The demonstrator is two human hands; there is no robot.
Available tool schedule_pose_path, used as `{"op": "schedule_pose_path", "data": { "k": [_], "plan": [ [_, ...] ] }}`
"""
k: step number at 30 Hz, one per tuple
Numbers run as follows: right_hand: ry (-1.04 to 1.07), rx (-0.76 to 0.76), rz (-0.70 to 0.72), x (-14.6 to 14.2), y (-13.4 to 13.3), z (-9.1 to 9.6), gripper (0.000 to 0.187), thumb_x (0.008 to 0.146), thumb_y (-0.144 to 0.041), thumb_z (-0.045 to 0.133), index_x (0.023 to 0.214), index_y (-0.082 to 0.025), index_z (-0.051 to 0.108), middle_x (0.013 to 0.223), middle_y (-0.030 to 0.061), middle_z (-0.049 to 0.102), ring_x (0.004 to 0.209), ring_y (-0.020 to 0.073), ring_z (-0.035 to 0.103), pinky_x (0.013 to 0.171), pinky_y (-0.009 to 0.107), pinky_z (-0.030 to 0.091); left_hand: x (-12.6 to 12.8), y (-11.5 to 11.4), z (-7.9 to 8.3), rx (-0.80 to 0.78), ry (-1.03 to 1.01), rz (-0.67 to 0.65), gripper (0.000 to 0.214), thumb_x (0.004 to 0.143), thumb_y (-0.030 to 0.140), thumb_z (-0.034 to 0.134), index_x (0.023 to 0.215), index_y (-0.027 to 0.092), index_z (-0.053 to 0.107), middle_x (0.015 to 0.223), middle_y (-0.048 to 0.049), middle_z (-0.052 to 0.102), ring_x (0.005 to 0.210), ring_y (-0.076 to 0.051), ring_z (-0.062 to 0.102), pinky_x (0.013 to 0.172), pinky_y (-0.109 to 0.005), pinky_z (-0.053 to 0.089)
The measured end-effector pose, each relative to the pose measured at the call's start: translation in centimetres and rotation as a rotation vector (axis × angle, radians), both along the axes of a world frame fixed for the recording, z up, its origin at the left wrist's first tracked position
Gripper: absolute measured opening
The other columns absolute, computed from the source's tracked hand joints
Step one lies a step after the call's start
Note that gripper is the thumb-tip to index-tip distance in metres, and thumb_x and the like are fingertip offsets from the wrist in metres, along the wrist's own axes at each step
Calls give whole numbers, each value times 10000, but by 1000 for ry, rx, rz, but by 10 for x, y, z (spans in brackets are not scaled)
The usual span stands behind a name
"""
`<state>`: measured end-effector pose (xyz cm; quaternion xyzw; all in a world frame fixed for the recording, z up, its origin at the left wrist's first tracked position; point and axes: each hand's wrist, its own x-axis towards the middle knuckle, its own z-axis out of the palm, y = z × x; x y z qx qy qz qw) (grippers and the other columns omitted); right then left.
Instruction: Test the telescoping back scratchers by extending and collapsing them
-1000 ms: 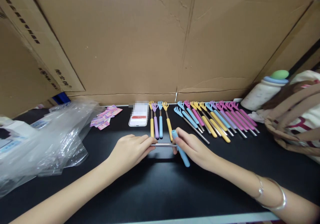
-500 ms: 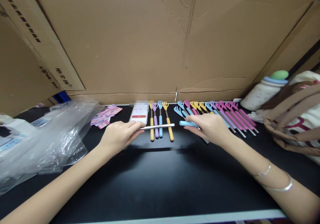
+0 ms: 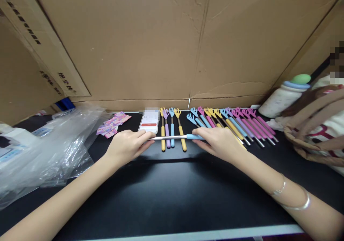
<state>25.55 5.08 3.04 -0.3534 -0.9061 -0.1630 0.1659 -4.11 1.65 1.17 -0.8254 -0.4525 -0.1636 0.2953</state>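
Blue handle (image 3: 195,137): shifted left since half a second ago, when a gap parted it from the metal rod (image 3: 169,138); now they meet end to end in one line. Whether the rod's tip sits inside cannot be told.
Left hand (image 3: 129,146): thumb and fingers pinched on the rod's left end, about where it was half a second ago.
Right hand (image 3: 219,140): gripping the blue handle, whose right part its fingers hide.
Metal rod: roughly level, held above the black table (image 3: 172,198), a dark shadow below it; in view it crosses the handles of four scratchers.
Four scratchers (image 3: 163,144): yellow, purple, blue, yellow from the left, claws toward the table's far edge.
Scratcher row (image 3: 234,129): blue, pink, yellow and purple pieces side by side right of the four, claws also toward the far edge, partly behind the right hand.
Phone (image 3: 149,121): near the far edge, just left of the four, a red bar on its screen.
Cards (image 3: 114,124): loose pink and purple heap farther left.
Clear bags (image 3: 72,144): piled over the table's left side.
Bottle (image 3: 281,101): tilted at the far right corner, beside a brown-strapped bag (image 3: 295,137).
Cardboard (image 3: 139,47): standing behind the far edge.
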Motion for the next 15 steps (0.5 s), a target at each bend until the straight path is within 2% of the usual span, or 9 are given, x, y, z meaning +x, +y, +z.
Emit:
{"op": "schedule_pose_path", "data": {
  "k": [9, 15],
  "plan": [
    [36, 6, 29, 0, 3, -11, 310, 918, -390, 347, 925, -221, 608, 762, 18, 652, 663, 113, 581, 535, 230, 317, -3, 2, -2, -95, -8, -24, 324, 922, 412, 309, 882, 256, 591, 750, 22, 686, 484, -101, 542, 470, -223, 286],
    [84, 68, 39, 0, 3, -14, 307, 906, -387, 383, 923, -217, 638, 731, 20, 650, 660, 121, 567, 586, 239, 342, -1, 0, -1, -278, -82, -54, 355, 930, 431, 264, 949, 260, 574, 730, 29, 682, 520, -109, 580, 471, -204, 305]
  ]
}}
